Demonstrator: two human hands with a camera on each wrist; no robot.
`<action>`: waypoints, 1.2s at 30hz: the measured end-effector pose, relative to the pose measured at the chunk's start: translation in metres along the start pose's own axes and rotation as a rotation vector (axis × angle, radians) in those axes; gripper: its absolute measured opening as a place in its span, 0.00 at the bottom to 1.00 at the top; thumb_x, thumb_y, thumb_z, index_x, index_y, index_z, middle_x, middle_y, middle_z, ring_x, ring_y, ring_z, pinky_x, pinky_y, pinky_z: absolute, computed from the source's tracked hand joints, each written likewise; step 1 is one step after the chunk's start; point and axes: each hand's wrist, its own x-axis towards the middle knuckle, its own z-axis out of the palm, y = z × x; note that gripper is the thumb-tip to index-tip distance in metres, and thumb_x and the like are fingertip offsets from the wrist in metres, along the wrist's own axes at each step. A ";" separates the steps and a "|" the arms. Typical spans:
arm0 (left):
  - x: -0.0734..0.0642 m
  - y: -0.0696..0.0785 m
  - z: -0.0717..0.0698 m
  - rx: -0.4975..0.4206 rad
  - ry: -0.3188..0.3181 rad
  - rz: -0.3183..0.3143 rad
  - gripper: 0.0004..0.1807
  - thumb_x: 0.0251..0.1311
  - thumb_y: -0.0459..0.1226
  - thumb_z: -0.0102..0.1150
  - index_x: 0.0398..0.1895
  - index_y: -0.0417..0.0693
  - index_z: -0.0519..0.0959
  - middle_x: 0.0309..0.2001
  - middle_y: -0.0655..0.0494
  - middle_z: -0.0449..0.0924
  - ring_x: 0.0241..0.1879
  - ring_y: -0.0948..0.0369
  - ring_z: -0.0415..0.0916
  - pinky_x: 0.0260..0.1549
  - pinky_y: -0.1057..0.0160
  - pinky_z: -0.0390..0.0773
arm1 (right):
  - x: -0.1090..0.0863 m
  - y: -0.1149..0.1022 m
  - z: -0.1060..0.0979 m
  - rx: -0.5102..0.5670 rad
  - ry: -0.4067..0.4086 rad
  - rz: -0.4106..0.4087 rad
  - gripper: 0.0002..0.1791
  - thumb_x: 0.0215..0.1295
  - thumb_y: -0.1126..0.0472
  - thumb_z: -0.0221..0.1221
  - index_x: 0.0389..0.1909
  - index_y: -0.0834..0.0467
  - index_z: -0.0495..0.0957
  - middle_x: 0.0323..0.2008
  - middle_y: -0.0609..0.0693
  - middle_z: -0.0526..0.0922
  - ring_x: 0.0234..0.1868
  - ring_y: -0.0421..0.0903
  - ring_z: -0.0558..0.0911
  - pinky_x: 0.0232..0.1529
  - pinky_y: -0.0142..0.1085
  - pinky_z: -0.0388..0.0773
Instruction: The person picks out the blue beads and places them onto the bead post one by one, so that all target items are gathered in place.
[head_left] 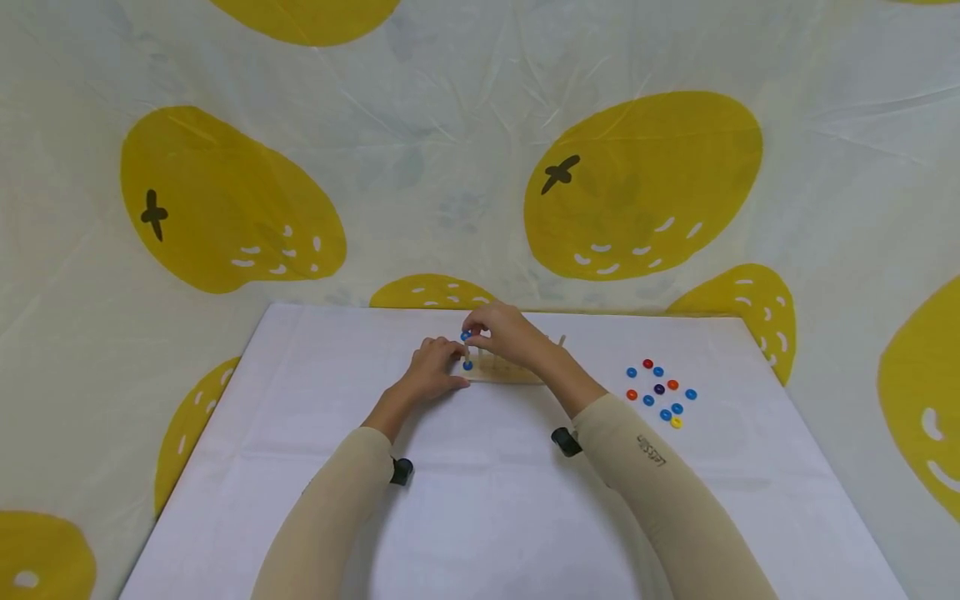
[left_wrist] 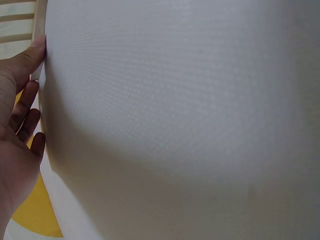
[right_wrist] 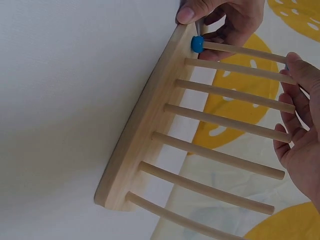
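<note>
A wooden peg rack (right_wrist: 150, 117), a long base with a row of several thin pegs, stands on the white table. My left hand (head_left: 432, 369) grips the base's left end, thumb on the near side and fingers behind. Low on the end peg, against the base, sits blue ring-shaped bead material (right_wrist: 197, 44); whether it is one bead or two I cannot tell. At that peg's top my right hand (head_left: 510, 333) pinches another blue bead (head_left: 466, 336), mostly covered by the fingertips in the right wrist view. The other pegs in the right wrist view are bare.
Several loose ring beads lie scattered to the right of the rack, among them a red bead (head_left: 648, 363), a dark bead (head_left: 659, 389), a yellow bead (head_left: 677, 422) and a blue bead (head_left: 692, 394). Behind the table (head_left: 480, 517) hangs a patterned cloth (head_left: 450, 167).
</note>
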 end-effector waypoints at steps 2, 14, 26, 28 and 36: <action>0.000 0.000 -0.001 -0.001 0.001 0.000 0.27 0.56 0.47 0.78 0.57 0.50 0.80 0.54 0.51 0.78 0.60 0.50 0.66 0.63 0.45 0.67 | 0.000 0.001 0.001 0.000 0.007 -0.004 0.08 0.68 0.61 0.68 0.45 0.58 0.87 0.40 0.49 0.89 0.44 0.47 0.84 0.52 0.40 0.81; 0.001 -0.002 0.001 0.005 -0.004 -0.004 0.27 0.56 0.49 0.77 0.56 0.52 0.81 0.53 0.52 0.78 0.60 0.50 0.66 0.63 0.46 0.67 | -0.003 0.000 0.002 -0.005 0.003 0.025 0.09 0.67 0.60 0.69 0.46 0.57 0.87 0.40 0.49 0.89 0.45 0.50 0.84 0.52 0.41 0.81; 0.002 -0.003 0.002 0.013 -0.008 -0.013 0.28 0.56 0.50 0.77 0.57 0.52 0.81 0.55 0.53 0.78 0.60 0.51 0.66 0.63 0.46 0.67 | -0.002 0.002 0.002 -0.001 0.010 0.005 0.09 0.68 0.60 0.68 0.46 0.57 0.87 0.41 0.48 0.89 0.46 0.46 0.85 0.54 0.40 0.82; 0.002 -0.003 0.002 0.010 -0.010 -0.017 0.28 0.56 0.49 0.77 0.58 0.52 0.81 0.55 0.52 0.78 0.60 0.51 0.66 0.64 0.46 0.66 | -0.002 0.003 0.003 0.000 0.006 0.013 0.09 0.68 0.60 0.68 0.47 0.57 0.87 0.42 0.48 0.89 0.46 0.45 0.84 0.54 0.40 0.82; 0.002 -0.002 0.002 0.004 -0.011 -0.017 0.28 0.56 0.48 0.77 0.58 0.52 0.80 0.54 0.53 0.77 0.60 0.51 0.66 0.63 0.46 0.66 | -0.002 0.003 0.003 0.003 -0.005 0.030 0.10 0.68 0.59 0.68 0.48 0.57 0.87 0.43 0.48 0.89 0.46 0.46 0.84 0.55 0.39 0.82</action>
